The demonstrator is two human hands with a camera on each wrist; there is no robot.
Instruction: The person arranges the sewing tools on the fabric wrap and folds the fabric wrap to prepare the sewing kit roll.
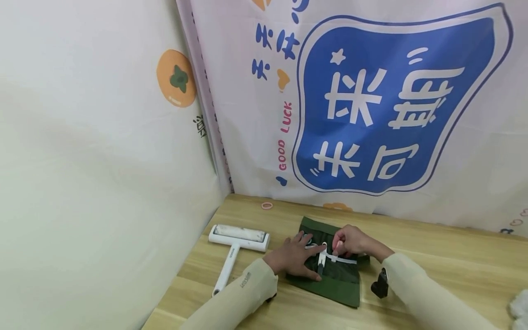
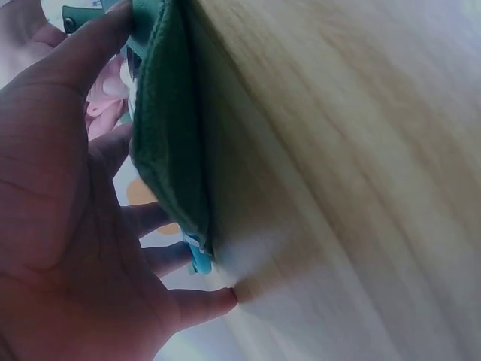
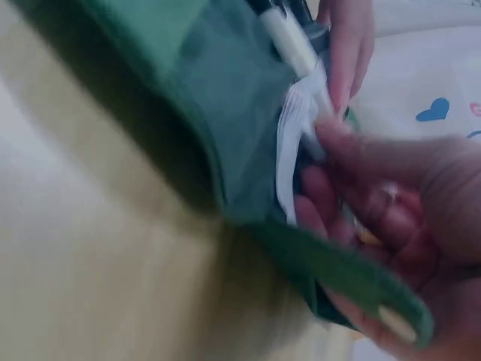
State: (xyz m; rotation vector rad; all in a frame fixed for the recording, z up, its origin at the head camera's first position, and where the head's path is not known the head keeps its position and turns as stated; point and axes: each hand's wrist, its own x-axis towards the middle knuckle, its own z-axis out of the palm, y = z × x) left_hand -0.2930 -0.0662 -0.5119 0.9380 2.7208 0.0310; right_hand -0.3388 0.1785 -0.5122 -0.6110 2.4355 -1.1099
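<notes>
A dark green fabric tool pouch lies spread on the table, with a white elastic band across its inside. My left hand rests on it, fingers spread; in the left wrist view they reach over the thick green edge. A slim white-and-dark tool lies between the hands. From the right, my right hand pinches the band with thumb and curled fingers, close beside the tool's white shaft. Below those fingers a green strap with a snap button sticks out.
A white lint roller lies left of the pouch on the wooden table. Printed cloth hangs along the table's back edge and left side. Something white and fluffy shows at the right edge.
</notes>
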